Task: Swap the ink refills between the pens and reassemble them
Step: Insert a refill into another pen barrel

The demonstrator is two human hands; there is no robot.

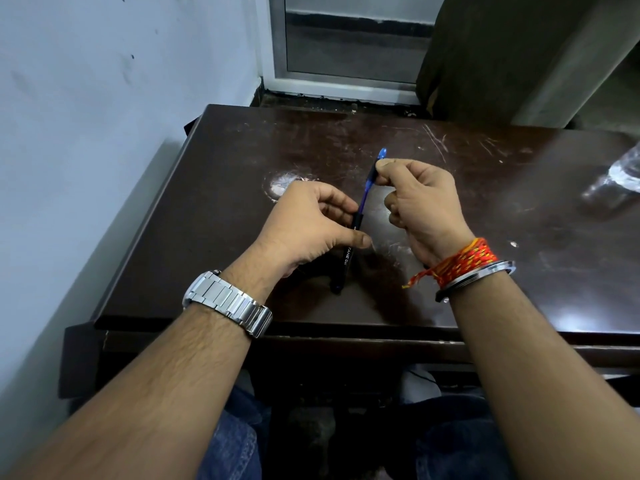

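Two hands hold one pen over a dark table.

Head view: the pen hangs above the middle of the scratched brown table, slanting from 7 o'clock up to 1 o'clock. Its lower barrel is black with white lettering, its middle translucent blue, its upper end a black grip with a bright blue tip. The left hand pinches the black barrel between thumb and fingers; the right hand pinches the grip section near the tip.

Bare forearms — steel watch left, red-orange thread and bangle right.
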